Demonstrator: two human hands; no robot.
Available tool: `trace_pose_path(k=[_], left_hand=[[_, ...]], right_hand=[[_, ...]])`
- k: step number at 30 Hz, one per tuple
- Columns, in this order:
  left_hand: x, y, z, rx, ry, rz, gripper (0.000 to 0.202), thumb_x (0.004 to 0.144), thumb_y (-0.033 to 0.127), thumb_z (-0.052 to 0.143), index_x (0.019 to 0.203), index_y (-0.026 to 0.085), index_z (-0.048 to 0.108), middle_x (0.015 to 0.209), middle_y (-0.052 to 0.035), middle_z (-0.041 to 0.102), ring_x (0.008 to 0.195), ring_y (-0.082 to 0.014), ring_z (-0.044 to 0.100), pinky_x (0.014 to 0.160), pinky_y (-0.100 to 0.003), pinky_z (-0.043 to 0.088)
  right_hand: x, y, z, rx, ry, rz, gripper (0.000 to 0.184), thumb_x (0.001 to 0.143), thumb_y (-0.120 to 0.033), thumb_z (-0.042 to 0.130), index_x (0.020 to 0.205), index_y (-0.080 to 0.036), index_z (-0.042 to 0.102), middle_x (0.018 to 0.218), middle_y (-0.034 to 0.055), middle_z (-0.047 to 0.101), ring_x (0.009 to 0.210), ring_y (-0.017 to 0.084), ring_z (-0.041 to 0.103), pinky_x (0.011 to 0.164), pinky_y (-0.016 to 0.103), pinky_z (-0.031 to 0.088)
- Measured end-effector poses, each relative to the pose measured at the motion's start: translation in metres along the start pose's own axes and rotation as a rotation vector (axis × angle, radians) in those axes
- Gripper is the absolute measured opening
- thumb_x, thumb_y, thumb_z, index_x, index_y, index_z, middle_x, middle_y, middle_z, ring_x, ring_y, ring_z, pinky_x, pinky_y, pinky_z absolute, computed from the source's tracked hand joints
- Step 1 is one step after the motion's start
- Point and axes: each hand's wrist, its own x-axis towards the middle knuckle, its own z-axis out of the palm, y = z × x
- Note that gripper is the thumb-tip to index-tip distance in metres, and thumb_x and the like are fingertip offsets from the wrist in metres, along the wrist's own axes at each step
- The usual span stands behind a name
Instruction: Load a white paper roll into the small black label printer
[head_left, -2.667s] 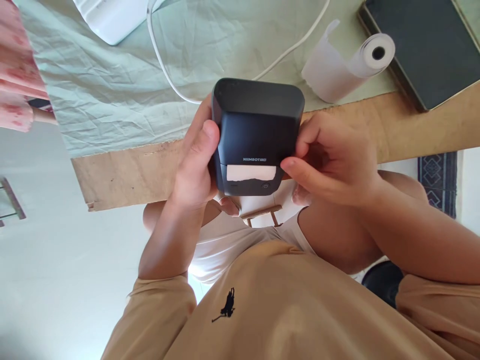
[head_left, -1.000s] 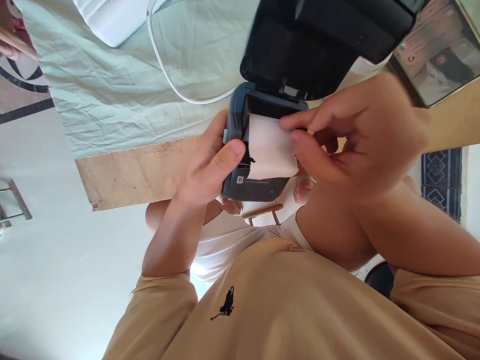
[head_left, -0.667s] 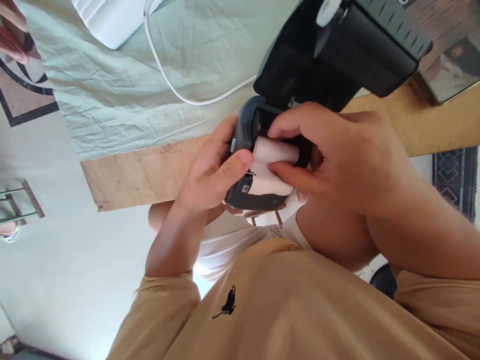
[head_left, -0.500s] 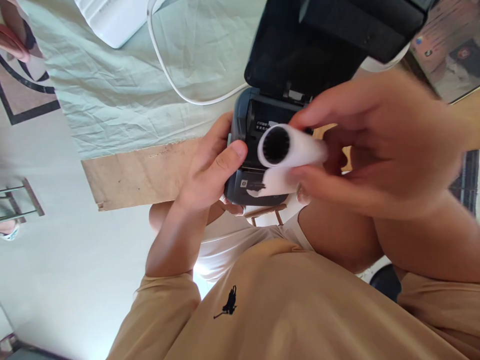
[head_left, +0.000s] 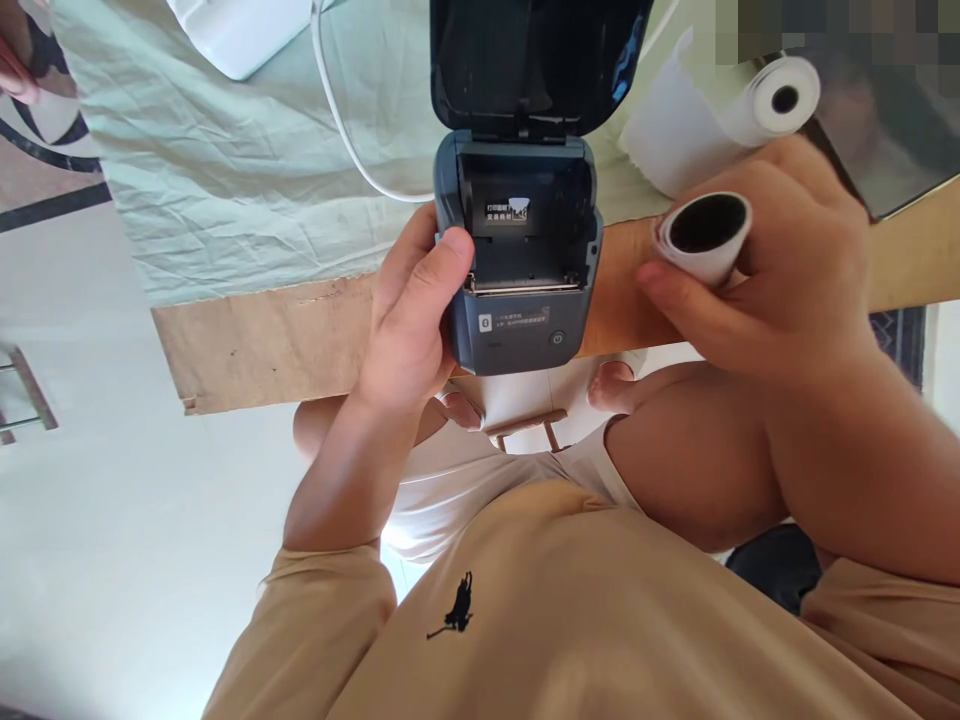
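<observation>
My left hand (head_left: 420,310) grips the left side of a dark blue label printer (head_left: 517,335), its thumb lying on the rim. The printer's black lid (head_left: 540,70) is swung up, and the paper compartment (head_left: 529,245) shows bare, with a small printed sticker at its back. To the right, my right hand (head_left: 780,260) is closed around a white paper roll (head_left: 712,245) with a dark hollow core facing me. The roll is apart from the printer. Just beyond that hand lies another white paper roll (head_left: 784,100), with a loose sheet (head_left: 667,130) running from it.
A pale green cloth (head_left: 225,180) covers most of the wooden table (head_left: 270,345). On the cloth stand a white plastic object (head_left: 232,35) and a white cable (head_left: 337,120) leading toward the printer. A dark glossy panel (head_left: 870,140) lies at the right.
My right hand has drawn the paper roll away from over the printer's compartment to the right. The printer has turned to face me more squarely, and the second roll has come into view.
</observation>
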Motion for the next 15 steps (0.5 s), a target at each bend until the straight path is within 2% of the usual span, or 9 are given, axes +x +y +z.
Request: trace_pose_path(k=[2, 3, 6, 8, 11, 13, 15], left_hand=[[0.001, 0.0, -0.003, -0.014, 0.024, 0.03, 0.067, 0.107, 0.09, 0.066, 0.121, 0.028, 0.088, 0.106, -0.008, 0.086, 0.123, -0.039, 0.087, 0.089, -0.047, 0.074], [0.002, 0.002, -0.005, -0.006, 0.02, 0.008, 0.068, 0.102, 0.091, 0.074, 0.119, 0.028, 0.089, 0.105, -0.0075, 0.087, 0.123, -0.039, 0.088, 0.092, -0.048, 0.075], [0.005, 0.012, -0.004, 0.054, 0.009, -0.09, 0.059, 0.089, 0.079, 0.098, 0.115, 0.027, 0.088, 0.106, -0.0057, 0.089, 0.121, -0.0361, 0.088, 0.094, -0.045, 0.074], [0.008, 0.02, 0.002, 0.083, -0.003, -0.124, 0.058, 0.093, 0.079, 0.096, 0.12, 0.029, 0.086, 0.108, -0.0061, 0.091, 0.118, -0.0343, 0.089, 0.093, -0.044, 0.073], [0.014, 0.03, 0.017, 0.09, -0.011, -0.147, 0.063, 0.102, 0.087, 0.08, 0.131, 0.031, 0.082, 0.11, -0.0076, 0.092, 0.115, -0.034, 0.09, 0.091, -0.045, 0.072], [0.017, 0.034, 0.028, 0.092, -0.012, -0.159, 0.066, 0.102, 0.088, 0.079, 0.135, 0.031, 0.081, 0.11, -0.0081, 0.092, 0.113, -0.0347, 0.09, 0.09, -0.045, 0.072], [0.02, 0.037, 0.035, 0.094, -0.012, -0.161, 0.067, 0.101, 0.088, 0.078, 0.137, 0.031, 0.08, 0.11, -0.0082, 0.091, 0.113, -0.0352, 0.09, 0.089, -0.045, 0.072]], right_hand=[[0.0, 0.003, 0.005, -0.011, 0.019, -0.035, 0.041, 0.112, -0.063, 0.067, 0.115, -0.021, 0.07, 0.097, 0.0043, 0.068, 0.085, 0.011, 0.062, 0.074, 0.028, 0.051], [0.001, 0.003, 0.008, -0.011, 0.03, -0.035, 0.044, 0.111, -0.065, 0.068, 0.117, -0.022, 0.071, 0.098, 0.0039, 0.07, 0.082, 0.01, 0.062, 0.072, 0.028, 0.051], [0.001, 0.003, 0.015, -0.021, 0.027, 0.012, 0.039, 0.11, -0.059, 0.07, 0.131, -0.027, 0.073, 0.111, 0.0021, 0.079, 0.086, 0.011, 0.07, 0.076, 0.028, 0.056], [0.001, 0.004, 0.017, -0.02, -0.002, 0.049, 0.039, 0.108, -0.054, 0.074, 0.139, -0.031, 0.071, 0.113, 0.0002, 0.081, 0.084, 0.011, 0.07, 0.075, 0.028, 0.057], [0.0, 0.004, 0.016, -0.006, -0.045, 0.066, 0.052, 0.103, -0.055, 0.078, 0.148, -0.031, 0.07, 0.12, 0.0019, 0.084, 0.085, 0.013, 0.073, 0.076, 0.029, 0.059], [0.001, 0.005, 0.011, 0.05, -0.008, 0.102, 0.056, 0.1, -0.063, 0.079, 0.143, -0.029, 0.076, 0.127, 0.0061, 0.084, 0.098, 0.017, 0.078, 0.083, 0.034, 0.063], [0.0, 0.008, 0.004, 0.137, 0.076, 0.198, 0.058, 0.1, -0.075, 0.07, 0.131, -0.027, 0.081, 0.127, 0.0098, 0.082, 0.108, 0.022, 0.078, 0.089, 0.04, 0.065]])
